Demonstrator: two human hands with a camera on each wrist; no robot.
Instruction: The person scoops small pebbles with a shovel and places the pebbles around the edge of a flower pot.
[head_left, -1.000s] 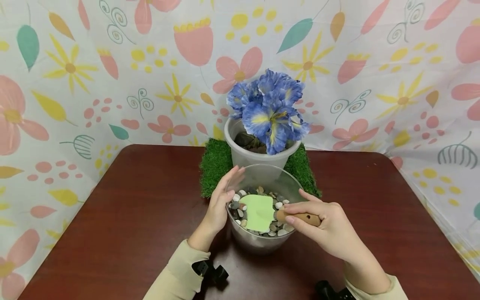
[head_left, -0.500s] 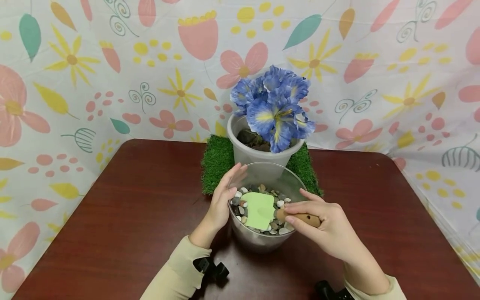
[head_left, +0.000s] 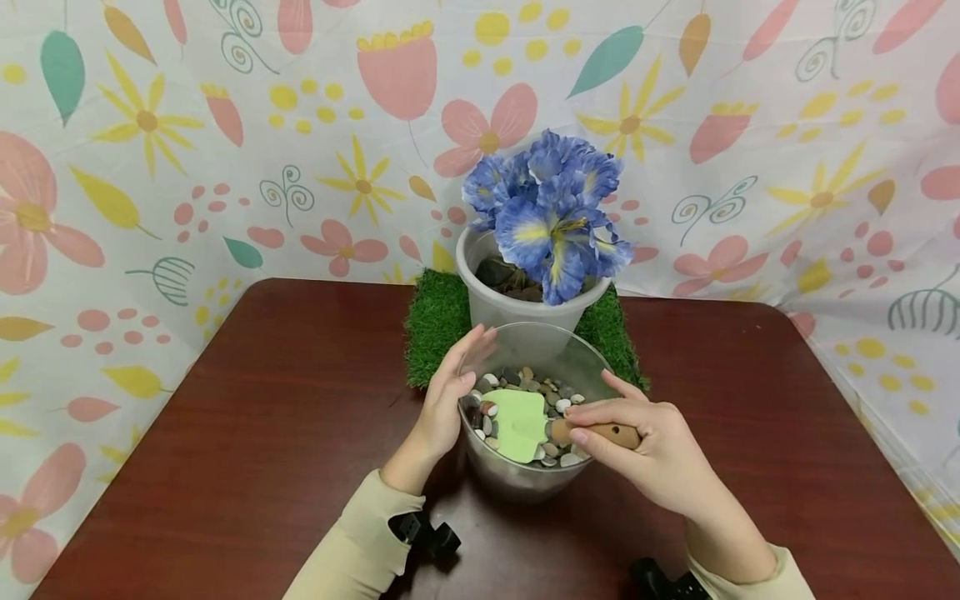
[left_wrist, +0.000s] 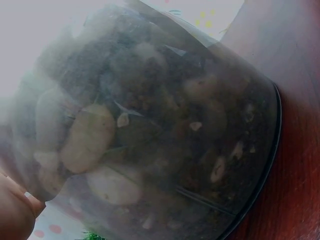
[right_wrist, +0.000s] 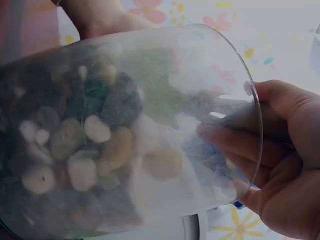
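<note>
A clear container (head_left: 517, 482) with a see-through wall holds mixed pebbles (head_left: 551, 387). In the head view, my left hand (head_left: 437, 412) rests along its left side, fingers straight against the outer wall and the thumb by the rim. My right hand (head_left: 648, 437) pinches the wooden handle (head_left: 600, 432) of a small trowel between thumb and fingers, over the right rim. The trowel's light green blade (head_left: 517, 425) lies flat on the pebbles. Through the wall in the left wrist view, pale pebbles (left_wrist: 90, 137) show near dark, soil-like fill (left_wrist: 135, 70).
Just behind the container stands a white pot (head_left: 491, 308) with blue artificial flowers (head_left: 551, 208), on a green grass mat (head_left: 437, 325). The dark red table (head_left: 300, 433) reaches a flower-patterned cloth (head_left: 315, 108) at the back.
The head view has tilted slightly downward, then settled. The green blade sits a little lower than half a second ago, and some pebbles around it have shifted. Both hands hold nearly the same places.
</note>
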